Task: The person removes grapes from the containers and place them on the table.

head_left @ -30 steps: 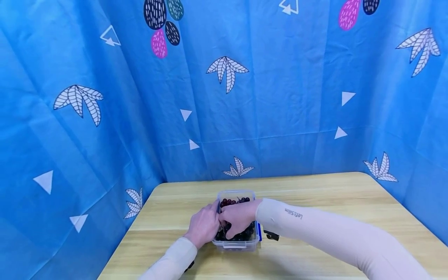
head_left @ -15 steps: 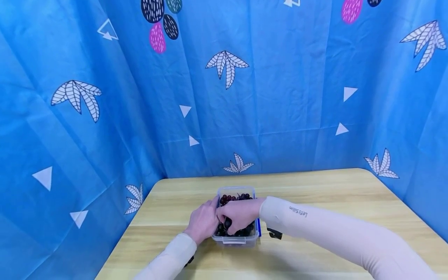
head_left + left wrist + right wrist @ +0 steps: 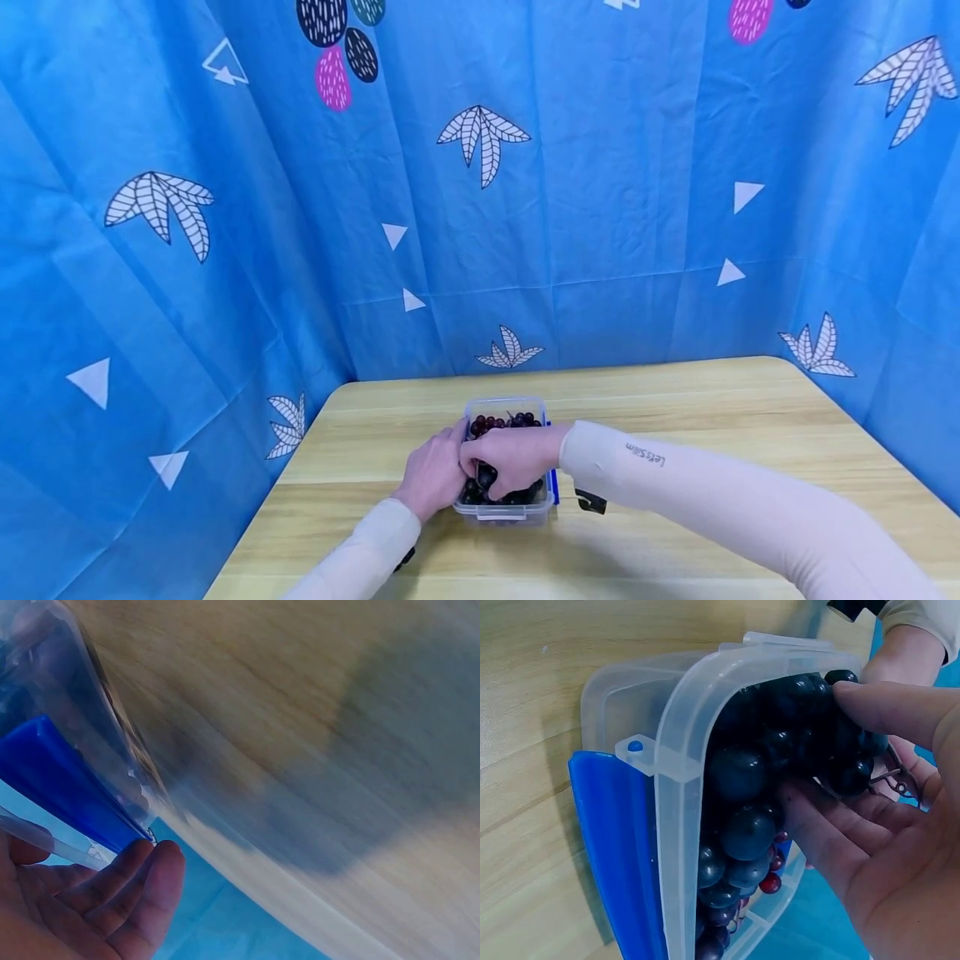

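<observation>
A clear plastic food container [image 3: 501,510] with blue side latches stands on the table, holding grapes. In the right wrist view its rim [image 3: 681,761] surrounds large dark grapes [image 3: 742,771], with small red grapes [image 3: 771,882] further along. My right hand [image 3: 510,457] reaches in from the right and grips a bunch of dark grapes [image 3: 847,776] between thumb and fingers, a brown stem [image 3: 896,778] showing by the fingers. My left hand [image 3: 433,473] holds the container's left side. In the left wrist view its fingers [image 3: 161,881] sit by the blue latch [image 3: 56,780].
The light wooden table [image 3: 675,408] extends around the container. A blue patterned curtain [image 3: 600,208] hangs behind the table and on both sides. A blue latch [image 3: 615,847] sticks out from the container's right side.
My right hand has shifted slightly left over the container, and a dark grape shows more plainly under it. The left hand keeps its place on the side. The head view has tilted a little.
</observation>
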`<action>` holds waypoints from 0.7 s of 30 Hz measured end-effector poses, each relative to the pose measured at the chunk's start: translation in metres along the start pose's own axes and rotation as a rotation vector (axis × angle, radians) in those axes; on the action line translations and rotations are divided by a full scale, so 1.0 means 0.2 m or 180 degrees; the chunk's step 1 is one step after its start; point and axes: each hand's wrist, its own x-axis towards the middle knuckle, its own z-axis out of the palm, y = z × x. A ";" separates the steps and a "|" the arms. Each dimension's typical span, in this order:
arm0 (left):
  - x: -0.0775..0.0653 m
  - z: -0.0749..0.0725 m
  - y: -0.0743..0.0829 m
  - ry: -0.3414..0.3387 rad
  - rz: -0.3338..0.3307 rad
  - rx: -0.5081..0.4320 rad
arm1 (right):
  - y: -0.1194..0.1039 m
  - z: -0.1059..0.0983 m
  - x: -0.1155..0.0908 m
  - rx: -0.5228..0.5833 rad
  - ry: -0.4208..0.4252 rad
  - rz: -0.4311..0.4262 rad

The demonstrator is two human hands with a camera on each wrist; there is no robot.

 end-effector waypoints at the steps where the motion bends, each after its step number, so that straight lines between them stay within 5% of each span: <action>1: 0.00 0.00 0.00 0.0000 -0.0001 -0.0016 | 0.00 0.00 -0.01 0.0017 0.0009 -0.0006; 21: 0.00 0.00 0.00 -0.0066 -0.0033 -0.0046 | 0.02 -0.02 -0.06 0.0192 0.0131 -0.0051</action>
